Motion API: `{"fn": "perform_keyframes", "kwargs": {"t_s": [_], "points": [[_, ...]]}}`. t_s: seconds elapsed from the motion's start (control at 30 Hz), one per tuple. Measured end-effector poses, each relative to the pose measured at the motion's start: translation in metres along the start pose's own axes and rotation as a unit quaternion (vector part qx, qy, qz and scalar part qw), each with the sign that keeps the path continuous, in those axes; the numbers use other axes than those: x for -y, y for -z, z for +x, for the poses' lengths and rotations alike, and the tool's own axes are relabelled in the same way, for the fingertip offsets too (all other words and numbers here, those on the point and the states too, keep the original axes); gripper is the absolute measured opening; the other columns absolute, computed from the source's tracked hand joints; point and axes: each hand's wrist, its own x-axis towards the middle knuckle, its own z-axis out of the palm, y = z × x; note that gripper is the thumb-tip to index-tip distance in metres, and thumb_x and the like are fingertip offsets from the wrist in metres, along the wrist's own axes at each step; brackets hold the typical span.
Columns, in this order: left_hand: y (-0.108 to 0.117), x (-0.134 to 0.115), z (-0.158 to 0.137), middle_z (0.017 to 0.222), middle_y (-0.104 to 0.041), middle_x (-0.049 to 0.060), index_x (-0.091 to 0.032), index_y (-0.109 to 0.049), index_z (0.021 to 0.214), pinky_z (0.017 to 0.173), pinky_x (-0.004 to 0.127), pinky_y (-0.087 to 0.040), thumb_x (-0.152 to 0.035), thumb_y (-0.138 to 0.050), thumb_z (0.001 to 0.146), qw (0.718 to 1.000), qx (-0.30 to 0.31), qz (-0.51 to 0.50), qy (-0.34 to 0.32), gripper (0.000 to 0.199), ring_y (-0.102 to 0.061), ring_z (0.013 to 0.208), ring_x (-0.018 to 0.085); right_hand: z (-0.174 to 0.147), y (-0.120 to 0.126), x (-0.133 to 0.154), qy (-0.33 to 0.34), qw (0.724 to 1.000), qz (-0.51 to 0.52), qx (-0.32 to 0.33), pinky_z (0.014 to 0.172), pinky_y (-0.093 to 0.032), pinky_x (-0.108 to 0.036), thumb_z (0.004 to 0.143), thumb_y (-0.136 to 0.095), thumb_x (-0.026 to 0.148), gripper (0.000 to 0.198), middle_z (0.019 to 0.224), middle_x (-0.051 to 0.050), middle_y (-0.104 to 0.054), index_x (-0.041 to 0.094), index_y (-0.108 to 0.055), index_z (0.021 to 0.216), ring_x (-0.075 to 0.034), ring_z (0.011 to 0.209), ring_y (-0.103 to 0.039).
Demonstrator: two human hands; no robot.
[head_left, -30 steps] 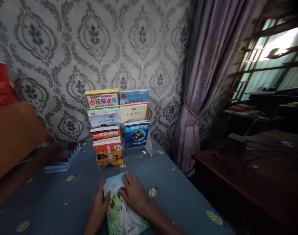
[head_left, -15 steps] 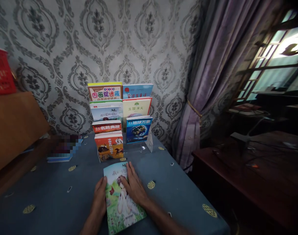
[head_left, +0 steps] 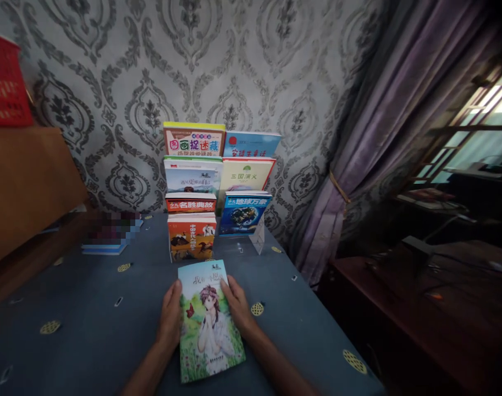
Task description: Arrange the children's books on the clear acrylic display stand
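Note:
A paperback book (head_left: pixel 209 330) with a green meadow and a drawn figure in white on its cover is held face up between both hands. My left hand (head_left: pixel 170 311) grips its left edge, with most fingers hidden beneath. On the opposite edge, my right hand (head_left: pixel 238 305) is closed with the thumb near the upper right corner. Just beyond stands a clear tiered book rack (head_left: pixel 258 239). Its left column holds several books, with an orange book (head_left: pixel 192 237) at the front. A blue earth book (head_left: pixel 243 216) is lowest among those in the right column.
A blue cloth with pineapple prints covers the table (head_left: pixel 110 330). At the left are a cardboard box (head_left: pixel 28 187), a red basket (head_left: pixel 5 82) and a partly blurred stack of books (head_left: pixel 104 248). A purple curtain (head_left: pixel 337 220) and a dark red desk (head_left: pixel 382 308) stand at the right.
My right hand has moved off the front of the cover to the book's right edge, uncovering the drawn figure. The camera view has shifted slightly.

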Motion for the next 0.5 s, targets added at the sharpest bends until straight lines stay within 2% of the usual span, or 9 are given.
{"fn": "perform_keyframes", "kwargs": {"t_s": [0.1,0.2,0.27,0.37,0.43,0.5], "points": [[0.005,0.002,0.005,0.081,-0.076,0.007,-0.012,-0.063,0.118,0.068,0.028,-0.059,-0.030,-0.060,0.095,1.000,-0.002,0.004,0.007,0.029,-0.074,0.070,0.019,-0.003,-0.001,-0.002,-0.002,1.000,-0.023,-0.019,0.093,-0.054,-0.042,0.087,-0.056,0.069,0.053,0.105,-0.007,-0.073,0.021,-0.067,0.108,-0.027,0.099,-0.067],[0.010,0.002,0.008,0.089,-0.077,0.007,-0.013,-0.063,0.122,0.071,0.028,-0.059,-0.030,-0.065,0.093,1.000,0.007,0.013,0.013,0.034,-0.074,0.073,0.018,-0.002,0.001,-0.004,-0.003,0.999,-0.042,-0.005,0.086,-0.056,-0.040,0.089,-0.054,0.067,0.052,0.102,-0.007,-0.073,0.021,-0.067,0.108,-0.026,0.096,-0.068],[0.012,0.002,0.008,0.094,-0.078,0.009,-0.014,-0.061,0.127,0.073,0.028,-0.059,-0.029,-0.067,0.092,0.999,0.016,0.018,0.025,0.038,-0.075,0.076,0.018,0.007,0.006,-0.004,0.011,0.997,-0.077,0.004,0.084,-0.056,-0.039,0.090,-0.053,0.064,0.050,0.101,-0.007,-0.074,0.020,-0.067,0.109,-0.026,0.095,-0.068],[0.012,0.002,0.010,0.100,-0.077,0.010,-0.014,-0.060,0.129,0.074,0.028,-0.060,-0.026,-0.070,0.090,0.999,0.017,0.022,0.032,0.042,-0.075,0.079,0.018,0.032,0.021,-0.001,0.045,0.988,-0.141,-0.043,0.083,-0.056,-0.039,0.087,-0.055,0.064,0.053,0.102,-0.009,-0.073,0.019,-0.065,0.114,-0.025,0.094,-0.068],[0.012,0.002,0.010,0.103,-0.077,0.011,-0.014,-0.060,0.128,0.075,0.028,-0.060,-0.024,-0.070,0.090,0.999,0.007,0.026,0.035,0.041,-0.075,0.080,0.018,0.050,0.031,0.001,0.031,0.987,-0.143,-0.070,0.070,-0.057,-0.037,0.083,-0.057,0.065,0.061,0.101,-0.010,-0.072,0.017,-0.062,0.119,-0.025,0.085,-0.069],[0.013,0.003,0.011,0.103,-0.077,0.011,-0.013,-0.061,0.127,0.075,0.028,-0.060,-0.021,-0.066,0.092,0.999,0.004,0.027,0.039,0.036,-0.075,0.080,0.018,0.062,0.037,0.000,0.010,0.989,-0.133,-0.066,0.059,-0.056,-0.034,0.081,-0.057,0.066,0.064,0.100,-0.011,-0.071,0.016,-0.060,0.122,-0.024,0.079,-0.069]]}}
